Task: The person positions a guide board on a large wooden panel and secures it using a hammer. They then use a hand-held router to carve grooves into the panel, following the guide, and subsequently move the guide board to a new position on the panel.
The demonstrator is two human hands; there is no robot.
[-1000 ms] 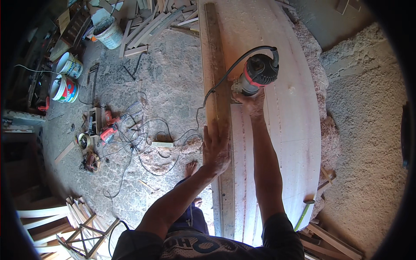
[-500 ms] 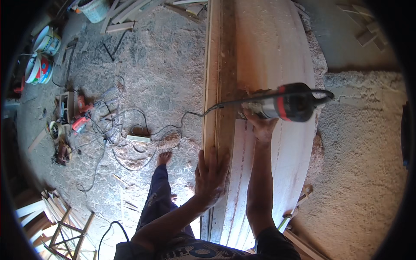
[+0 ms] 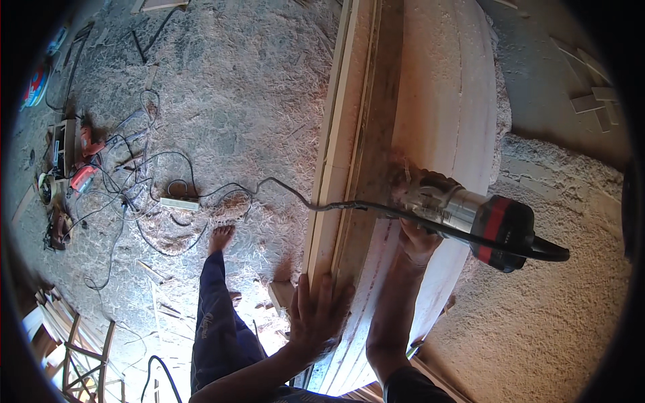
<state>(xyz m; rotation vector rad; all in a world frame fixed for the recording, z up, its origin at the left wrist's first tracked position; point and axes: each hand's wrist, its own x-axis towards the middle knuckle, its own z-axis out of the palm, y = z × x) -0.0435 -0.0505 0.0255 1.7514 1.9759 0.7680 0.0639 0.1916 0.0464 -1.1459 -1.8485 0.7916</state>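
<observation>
My right hand (image 3: 418, 236) grips a trim router (image 3: 463, 218) with a silver body and black-and-red top, lying almost horizontal across the pale board (image 3: 437, 80), its top pointing right. Its black cable loops back leftward over a long wooden rail (image 3: 356, 107) fixed along the board's left edge. The router's base is dark and partly hidden, so I cannot make out its exact contact with the wood. My left hand (image 3: 316, 316) lies flat on the rail nearer my body, fingers slightly apart, holding nothing.
On the shaving-covered floor (image 3: 248, 101) at left are a power strip (image 3: 178, 203), tangled cords, red power tools (image 3: 87, 151) and a bucket at the rim. Wood strips and a frame (image 3: 84, 356) lie lower left. My bare foot (image 3: 220, 238) is left of the board; wood offcuts (image 3: 591, 101) lie upper right.
The router has tipped from fairly upright to nearly sideways, its top swinging right and downward in view. The view has shifted, moving floor items leftward. My left hand still rests on the rail.
</observation>
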